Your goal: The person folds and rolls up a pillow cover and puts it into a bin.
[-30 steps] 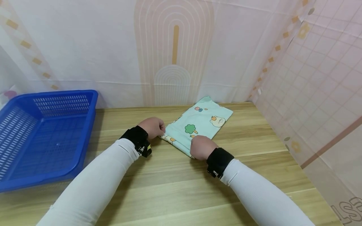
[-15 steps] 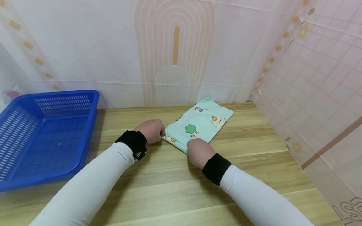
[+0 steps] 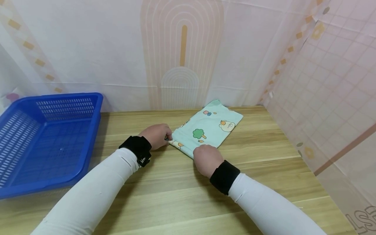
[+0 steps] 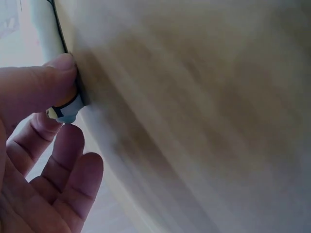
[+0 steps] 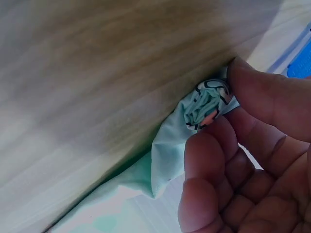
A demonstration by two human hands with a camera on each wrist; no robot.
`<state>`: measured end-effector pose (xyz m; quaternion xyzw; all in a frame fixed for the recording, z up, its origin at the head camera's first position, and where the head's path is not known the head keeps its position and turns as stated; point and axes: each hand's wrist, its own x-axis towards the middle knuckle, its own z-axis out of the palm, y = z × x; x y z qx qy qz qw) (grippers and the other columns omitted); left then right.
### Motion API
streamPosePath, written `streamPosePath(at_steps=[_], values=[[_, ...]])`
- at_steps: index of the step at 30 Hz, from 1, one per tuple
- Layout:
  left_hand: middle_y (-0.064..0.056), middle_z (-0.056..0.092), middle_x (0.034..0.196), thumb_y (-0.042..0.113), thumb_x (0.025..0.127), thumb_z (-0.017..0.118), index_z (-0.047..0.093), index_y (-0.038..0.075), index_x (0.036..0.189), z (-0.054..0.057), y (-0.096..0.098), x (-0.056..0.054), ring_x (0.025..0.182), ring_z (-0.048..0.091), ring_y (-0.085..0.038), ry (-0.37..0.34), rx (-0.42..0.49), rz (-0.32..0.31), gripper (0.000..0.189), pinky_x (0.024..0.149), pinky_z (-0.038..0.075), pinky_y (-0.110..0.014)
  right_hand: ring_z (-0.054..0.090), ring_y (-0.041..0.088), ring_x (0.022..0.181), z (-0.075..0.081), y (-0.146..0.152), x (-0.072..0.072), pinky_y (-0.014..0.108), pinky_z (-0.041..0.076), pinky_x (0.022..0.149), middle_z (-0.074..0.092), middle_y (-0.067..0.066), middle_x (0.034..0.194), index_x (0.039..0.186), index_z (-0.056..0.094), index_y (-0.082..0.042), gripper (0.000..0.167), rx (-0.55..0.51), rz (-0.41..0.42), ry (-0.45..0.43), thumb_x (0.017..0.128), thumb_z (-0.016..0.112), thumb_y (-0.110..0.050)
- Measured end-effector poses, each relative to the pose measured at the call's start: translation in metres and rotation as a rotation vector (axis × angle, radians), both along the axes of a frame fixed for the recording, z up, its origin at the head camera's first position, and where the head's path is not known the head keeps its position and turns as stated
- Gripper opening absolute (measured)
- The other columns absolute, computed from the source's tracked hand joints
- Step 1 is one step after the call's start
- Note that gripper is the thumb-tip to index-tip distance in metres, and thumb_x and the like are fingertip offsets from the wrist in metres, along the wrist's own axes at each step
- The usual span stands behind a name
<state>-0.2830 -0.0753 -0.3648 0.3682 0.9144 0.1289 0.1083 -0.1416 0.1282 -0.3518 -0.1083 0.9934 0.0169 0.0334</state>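
Note:
A mint-green cloth (image 3: 210, 125) printed with a tree and a bear lies folded flat on the table, its near edge rolled into a narrow tube. My left hand (image 3: 156, 135) pinches the left end of that roll; in the left wrist view the thumb (image 4: 41, 85) presses on it and the other fingers curve below. At the right end, my right hand (image 3: 207, 159) grips the roll between thumb and fingers. The right wrist view shows the roll's spiral end (image 5: 208, 104) between the thumb and the curled fingers, with loose cloth hanging beside it.
A blue plastic basket (image 3: 95, 130) with slotted walls stands at the left of the wooden table (image 3: 164, 195). A patterned white and pink curtain (image 3: 117, 49) closes off the back, and a similar one hangs on the right.
My right hand has shifted slightly left and toward me along the cloth's near edge. The left hand has moved slightly, still pinching its end. The cloth's far part stays in place.

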Motion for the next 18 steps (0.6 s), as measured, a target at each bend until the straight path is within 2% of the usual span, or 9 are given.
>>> streamPosePath(at_steps=[13, 18], values=[[-0.002, 0.070, 0.111, 0.013, 0.098, 0.075, 0.077, 0.018, 0.091, -0.0008, 0.0010, 0.0002, 0.101, 0.066, -0.019, 0.003, 0.027, -0.006, 0.008, 0.094, 0.055, -0.039, 0.060, 0.017, 0.062, -0.0013, 0.0001, 0.0008, 0.035, 0.057, 0.057, 0.064, 0.003, 0.068, 0.073, 0.068, -0.009, 0.022, 0.073, 0.037, 0.044, 0.094, 0.072, -0.006], [-0.002, 0.070, 0.109, 0.013, 0.099, 0.073, 0.075, 0.017, 0.091, -0.0010, 0.0017, -0.0007, 0.098, 0.065, -0.018, 0.001, 0.033, -0.009, 0.010, 0.092, 0.055, -0.038, 0.060, 0.016, 0.064, -0.0011, 0.0033, 0.0010, 0.035, 0.057, 0.059, 0.064, 0.003, 0.069, 0.078, 0.069, -0.008, 0.016, 0.072, 0.046, 0.019, 0.094, 0.072, -0.006]])
